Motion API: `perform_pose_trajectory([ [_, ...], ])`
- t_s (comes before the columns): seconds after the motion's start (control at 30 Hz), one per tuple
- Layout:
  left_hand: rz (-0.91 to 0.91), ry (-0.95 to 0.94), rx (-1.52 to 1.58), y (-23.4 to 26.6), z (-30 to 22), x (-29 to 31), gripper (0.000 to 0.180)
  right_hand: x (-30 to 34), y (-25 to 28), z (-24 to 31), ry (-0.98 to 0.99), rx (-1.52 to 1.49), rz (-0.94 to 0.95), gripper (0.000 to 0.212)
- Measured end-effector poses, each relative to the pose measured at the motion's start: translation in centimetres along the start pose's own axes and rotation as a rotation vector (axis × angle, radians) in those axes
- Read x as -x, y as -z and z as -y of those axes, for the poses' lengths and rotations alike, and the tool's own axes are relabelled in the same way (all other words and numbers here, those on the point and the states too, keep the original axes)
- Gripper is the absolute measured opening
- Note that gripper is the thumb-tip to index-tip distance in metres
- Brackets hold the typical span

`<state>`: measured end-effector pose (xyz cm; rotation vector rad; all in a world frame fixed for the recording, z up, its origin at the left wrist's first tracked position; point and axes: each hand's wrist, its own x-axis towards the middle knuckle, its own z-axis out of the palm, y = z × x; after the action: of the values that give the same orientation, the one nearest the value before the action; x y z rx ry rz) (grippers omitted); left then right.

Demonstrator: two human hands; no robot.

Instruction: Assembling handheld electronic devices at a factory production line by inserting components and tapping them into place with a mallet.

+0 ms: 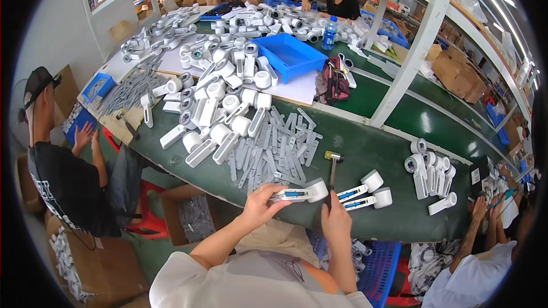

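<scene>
My left hand [260, 205] is closed on the handle of a white handheld device [315, 190] with a round head. The handle's open face is up, and a blue part shows inside. Fingers of my right hand [337, 223] are wrapped round the lower shaft of a hammer [334, 157], whose yellow-and-dark head points away from me over the table. To the right of the hammer lie two similar open-handled devices [357, 201]. Just beyond my left hand spreads a pile of flat grey handle strips [274, 148].
Many white devices [222, 102] are heaped across the green table [394, 222], behind the strips. A blue tray [294, 74] and bottle [329, 35] stand farther back. Several finished-looking devices [431, 168] rest at right, near a white post [414, 45]. People sit around the table.
</scene>
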<state>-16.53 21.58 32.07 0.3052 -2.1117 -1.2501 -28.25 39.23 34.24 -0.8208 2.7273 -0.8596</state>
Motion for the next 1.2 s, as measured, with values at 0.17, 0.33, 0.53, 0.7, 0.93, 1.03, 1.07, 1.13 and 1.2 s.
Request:
perform_pose_trajectory([
  [0.17, 0.01, -0.19, -0.027, -0.3, 0.0, -1.0, 0.033, 0.6, 3.7, 2.9, 0.513, -0.085, -0.253, 0.061],
  [0.33, 0.023, -0.206, 0.114, -1.6, -0.6, -2.2, 0.036, -3.2, 0.3, 1.9, 0.738, -0.375, 0.088, 0.051],
  [0.53, 0.071, 0.154, 0.764, -3.2, 1.1, -2.3, 0.036, -4.0, -0.2, 1.7, 0.674, -0.617, 0.05, 0.04],
  [0.7, -0.091, 0.094, 0.696, -4.6, -0.3, -3.3, 0.027, -3.9, -2.6, 2.5, 0.561, -0.872, -0.141, 0.03],
  [0.93, -0.092, -0.066, 0.5, -4.3, -1.4, -4.7, 0.025, -3.4, -2.1, 3.2, 0.531, -0.883, -0.289, 0.026],
  [1.03, -0.085, -0.071, 0.585, -3.9, -1.7, -4.3, 0.027, -3.2, -2.3, 3.4, 0.539, -0.955, -0.264, 0.028],
  [1.07, -0.079, -0.056, 0.621, -3.8, -1.7, -4.2, 0.028, -3.2, -2.4, 3.3, 0.557, -0.993, -0.242, 0.03],
  [1.13, -0.065, -0.059, 0.635, -3.8, -0.9, -4.0, 0.029, -3.4, -2.8, 2.8, 0.553, -1.014, -0.219, 0.033],
  [1.2, -0.058, -0.066, 0.646, -3.7, -0.3, -3.8, 0.031, -3.3, -2.9, 2.7, 0.575, -0.95, -0.182, 0.036],
])
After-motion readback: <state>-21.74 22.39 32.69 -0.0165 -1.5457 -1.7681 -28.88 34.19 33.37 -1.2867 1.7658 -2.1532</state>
